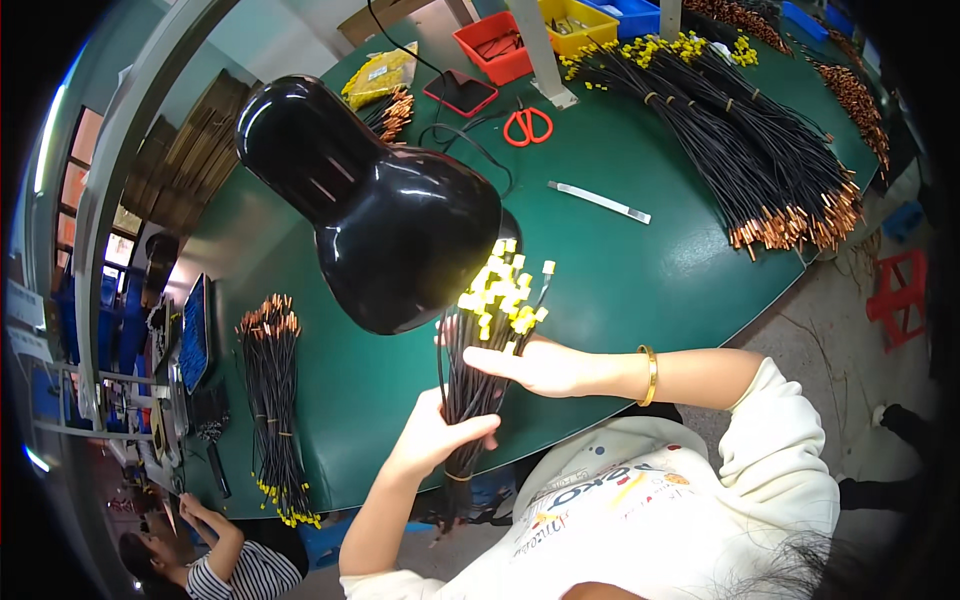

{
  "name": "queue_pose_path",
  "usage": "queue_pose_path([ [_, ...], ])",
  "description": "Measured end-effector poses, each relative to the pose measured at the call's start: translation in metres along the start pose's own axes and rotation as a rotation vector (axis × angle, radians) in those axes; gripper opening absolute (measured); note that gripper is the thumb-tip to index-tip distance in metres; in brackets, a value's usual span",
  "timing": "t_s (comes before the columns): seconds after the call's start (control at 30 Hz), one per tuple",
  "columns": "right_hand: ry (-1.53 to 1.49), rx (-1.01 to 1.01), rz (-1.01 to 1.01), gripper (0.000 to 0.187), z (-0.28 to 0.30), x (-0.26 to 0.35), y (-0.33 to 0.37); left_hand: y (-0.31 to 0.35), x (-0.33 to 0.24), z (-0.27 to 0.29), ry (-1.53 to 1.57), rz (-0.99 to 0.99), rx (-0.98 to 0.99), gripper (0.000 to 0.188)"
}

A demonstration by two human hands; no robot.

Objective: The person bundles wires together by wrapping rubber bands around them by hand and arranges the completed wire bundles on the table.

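Under the lamp I hold a bundle of thin black cables (470,385) upright, its yellow connector ends (500,290) fanned out at the top, brightly lit. My left hand (435,432) wraps round the lower part of the bundle, thumb across the front. Just below the yellow ends, my right hand (535,366) grips it, with its thumb in front and its fingers mostly hidden behind the cables. One connector stands apart on the right side of the bundle. The bundle's lower end hangs past the table edge, dim and partly hidden.
A black desk lamp (400,230) hangs close over the bundle. Cable bundles lie at left (270,400) and far right (760,150) on the green table (620,270). Red scissors (528,126), a metal strip (600,202), a phone (460,92) and coloured bins sit behind. Another person (225,560) works lower left.
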State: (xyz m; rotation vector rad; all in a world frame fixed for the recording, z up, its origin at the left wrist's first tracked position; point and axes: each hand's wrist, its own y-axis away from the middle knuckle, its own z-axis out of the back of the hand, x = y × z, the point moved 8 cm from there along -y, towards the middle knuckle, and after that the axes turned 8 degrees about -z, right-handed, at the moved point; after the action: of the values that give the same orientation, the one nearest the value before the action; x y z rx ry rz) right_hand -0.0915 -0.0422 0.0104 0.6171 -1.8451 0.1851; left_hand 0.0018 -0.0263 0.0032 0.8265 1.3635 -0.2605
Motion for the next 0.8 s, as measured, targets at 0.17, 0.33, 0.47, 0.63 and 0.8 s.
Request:
queue_pose_path([
  [0.17, 0.065, 0.150, -0.107, 0.041, -0.002, -0.003, -0.010, -0.041, -0.031, -0.011, 0.216, -0.142, 0.066, 0.017],
  [0.33, -0.034, 0.142, 0.059, 0.049, 0.026, 0.020, -0.016, -0.054, -0.035, 0.002, 0.360, -0.314, -0.042, 0.025],
  [0.47, -0.126, 0.092, 0.120, 0.046, 0.055, 0.016, -0.017, -0.060, -0.028, 0.003, 0.431, -0.370, -0.094, 0.021],
  [0.63, -0.204, -0.059, 0.195, 0.031, 0.069, 0.025, -0.013, -0.058, -0.010, 0.020, 0.404, -0.377, -0.266, 0.029],
  [0.8, -0.185, -0.069, 0.229, 0.025, 0.069, 0.030, -0.009, -0.056, -0.008, 0.014, 0.370, -0.337, -0.316, 0.035],
])
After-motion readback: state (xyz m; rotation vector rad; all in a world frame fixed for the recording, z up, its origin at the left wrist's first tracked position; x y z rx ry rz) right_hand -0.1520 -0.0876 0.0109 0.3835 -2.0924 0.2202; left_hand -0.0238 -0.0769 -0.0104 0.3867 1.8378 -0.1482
